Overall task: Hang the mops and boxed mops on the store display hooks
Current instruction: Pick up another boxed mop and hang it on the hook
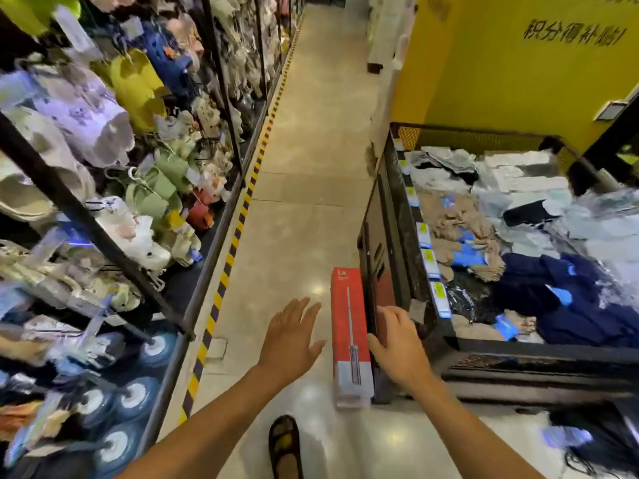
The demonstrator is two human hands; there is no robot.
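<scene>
Boxed mop (351,340) upright on tan floor (304,167), between spread, empty left hand (290,337) and right hand (401,344) gripping adjacent dark panel (370,288); black bin (539,350) of clothing at right.

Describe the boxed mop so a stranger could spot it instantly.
Find the black mesh bin of packaged clothing on the aisle's right. On the floor by its near corner, just left of the right hand, stands the boxed mop. It's the only tall, narrow red carton, with a pale bottom band.
</scene>
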